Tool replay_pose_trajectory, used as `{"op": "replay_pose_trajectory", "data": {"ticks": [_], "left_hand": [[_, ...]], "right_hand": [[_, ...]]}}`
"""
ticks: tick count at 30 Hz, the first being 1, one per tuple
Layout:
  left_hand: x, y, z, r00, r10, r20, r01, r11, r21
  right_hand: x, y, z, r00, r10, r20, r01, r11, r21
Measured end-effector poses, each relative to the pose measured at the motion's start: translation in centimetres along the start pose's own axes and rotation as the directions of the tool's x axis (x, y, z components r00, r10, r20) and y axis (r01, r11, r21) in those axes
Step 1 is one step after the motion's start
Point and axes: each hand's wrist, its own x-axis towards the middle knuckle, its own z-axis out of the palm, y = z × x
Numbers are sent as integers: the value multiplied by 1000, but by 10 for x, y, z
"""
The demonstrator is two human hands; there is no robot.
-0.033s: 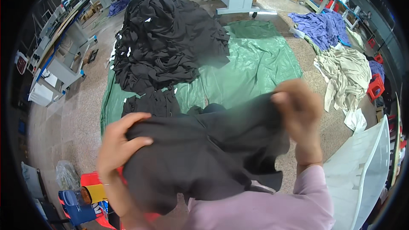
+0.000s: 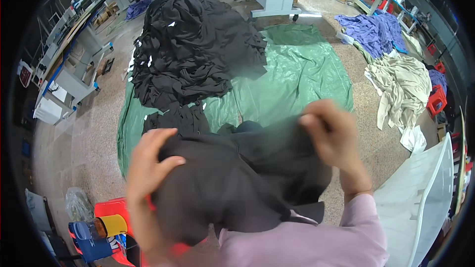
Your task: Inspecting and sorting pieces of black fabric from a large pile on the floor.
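Observation:
A black garment [image 2: 213,183] hangs between my two hands in front of my body, with a centre seam and two leg-like parts at its lower edge. My left hand [image 2: 148,163] grips its upper left corner between thumb and fingers. The upper right corner is pinched in my right hand [image 2: 331,131], fingers curled. Part of the cloth is blurred, and its lower edge hangs over my pink top. Beyond it, a big heap of black garments [image 2: 193,39] lies on a green tarp [image 2: 302,74], with a smaller bunch of black cloth [image 2: 180,120] at its near edge.
Left of me stands a red stool [image 2: 116,207] carrying a yellow-wrapped jar [image 2: 114,225]. A white panel-like bin [image 2: 413,202] rises at the near right. Purple cloth [image 2: 376,32] and cream cloth [image 2: 401,81] lie on the floor farther right. Worktables [image 2: 69,69] line the left side.
My right hand has moved left and slightly down, and my left hand slightly right. They are closer together, and the garment between them sags more.

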Motion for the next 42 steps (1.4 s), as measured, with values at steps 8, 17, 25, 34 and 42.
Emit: {"op": "replay_pose_trajectory", "data": {"ticks": [8,17,25,34,42], "left_hand": [[16,14,157,999,-19,35,37,782,-622],[10,-31,222,848,-440,296,448,295,-844],[1,-29,225,750,-561,350,420,-6,-908],[-9,-27,203,866,-494,75,327,446,-833],[-19,-36,177,824,-358,438,533,228,-815]], "right_hand": [[-26,75,67,992,12,125,-39,976,214],[-42,140,144,999,10,-48,-28,917,-399],[-103,64,177,907,314,279,-326,946,-4],[-95,53,168,868,366,334,-440,880,180],[-96,49,165,949,238,206,-275,947,169]]}}
